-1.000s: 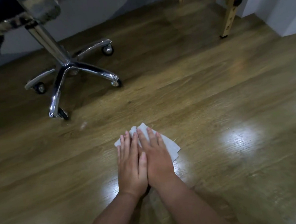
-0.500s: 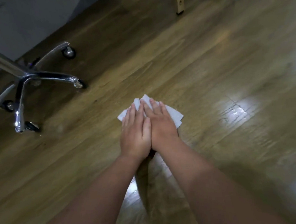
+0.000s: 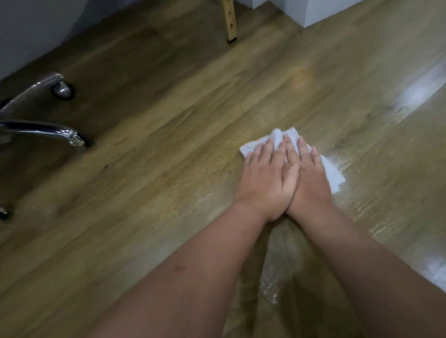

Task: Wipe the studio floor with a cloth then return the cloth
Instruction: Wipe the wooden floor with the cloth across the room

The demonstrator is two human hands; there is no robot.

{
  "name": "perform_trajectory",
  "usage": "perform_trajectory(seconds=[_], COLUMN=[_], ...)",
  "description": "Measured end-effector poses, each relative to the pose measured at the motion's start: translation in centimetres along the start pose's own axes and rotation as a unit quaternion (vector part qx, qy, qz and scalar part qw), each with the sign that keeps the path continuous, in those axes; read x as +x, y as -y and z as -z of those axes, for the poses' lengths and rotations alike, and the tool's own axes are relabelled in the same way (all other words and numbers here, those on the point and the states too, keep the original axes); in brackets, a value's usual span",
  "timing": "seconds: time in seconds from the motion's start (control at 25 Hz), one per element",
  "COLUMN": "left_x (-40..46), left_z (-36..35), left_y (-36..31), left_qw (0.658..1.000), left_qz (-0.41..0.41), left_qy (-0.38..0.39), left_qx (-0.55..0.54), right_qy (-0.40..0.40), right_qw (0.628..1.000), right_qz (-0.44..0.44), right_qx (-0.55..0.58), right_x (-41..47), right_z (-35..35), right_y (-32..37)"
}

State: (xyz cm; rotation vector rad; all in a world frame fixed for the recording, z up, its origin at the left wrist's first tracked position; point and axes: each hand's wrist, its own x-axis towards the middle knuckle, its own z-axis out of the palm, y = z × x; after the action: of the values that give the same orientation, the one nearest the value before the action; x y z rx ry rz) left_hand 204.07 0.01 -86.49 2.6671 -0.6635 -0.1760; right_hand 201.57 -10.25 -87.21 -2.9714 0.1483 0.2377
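A white cloth (image 3: 332,174) lies flat on the brown wooden floor (image 3: 179,155). Both my hands press down on it side by side, fingers straight and pointing away from me. My left hand (image 3: 264,182) covers the cloth's left part and my right hand (image 3: 309,182) its middle. Cloth corners stick out beyond the fingertips and to the right of my right hand. My arms are stretched far forward.
A chrome chair base (image 3: 44,132) with castors stands at the left. A wooden furniture leg (image 3: 229,19) stands at the back, with white cabinet fronts (image 3: 337,0) to its right. Bright light patches glare on the floor at right.
Both hands have pushed the cloth forward and to the right across the floor, away from the chair base. My arms are more stretched out.
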Motion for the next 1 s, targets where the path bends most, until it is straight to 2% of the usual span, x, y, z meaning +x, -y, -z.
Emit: perform_trajectory(seconds=[0.12, 0.24, 0.36, 0.48, 0.6, 0.8, 1.0], left_x=[-4.7, -11.0, -14.2, -12.2, -7.4, -6.2, -6.0], left_z=[0.5, 2.1, 4.0, 5.4, 5.7, 5.4, 6.0], left_y=[0.0, 0.6, 5.5, 12.0, 15.7, 16.9, 16.3], left_qw=[1.0, 0.999, 0.995, 0.987, 0.984, 0.98, 0.979], left_qz=[-0.008, 0.042, 0.093, 0.156, 0.158, 0.171, 0.178], left_qy=[0.001, 0.013, -0.002, -0.036, -0.054, -0.079, -0.074], left_qx=[0.019, -0.031, -0.036, 0.024, 0.063, 0.057, 0.068], right_qy=[-0.053, -0.042, -0.033, -0.024, -0.03, -0.033, -0.035], right_qw=[0.998, 0.998, 0.995, 0.994, 0.994, 0.997, 0.998], right_qz=[0.017, 0.045, 0.091, 0.098, 0.105, 0.072, 0.036], right_qx=[0.019, 0.023, 0.036, 0.035, 0.029, 0.007, 0.028], right_x=[-4.4, -8.1, -7.7, -4.3, 0.8, 8.4, 11.2], right_z=[-1.5, -3.2, -3.0, -2.6, -2.1, -0.9, 0.3], right_y=[1.4, 4.1, 7.7, 9.5, 9.8, 8.8, 6.2])
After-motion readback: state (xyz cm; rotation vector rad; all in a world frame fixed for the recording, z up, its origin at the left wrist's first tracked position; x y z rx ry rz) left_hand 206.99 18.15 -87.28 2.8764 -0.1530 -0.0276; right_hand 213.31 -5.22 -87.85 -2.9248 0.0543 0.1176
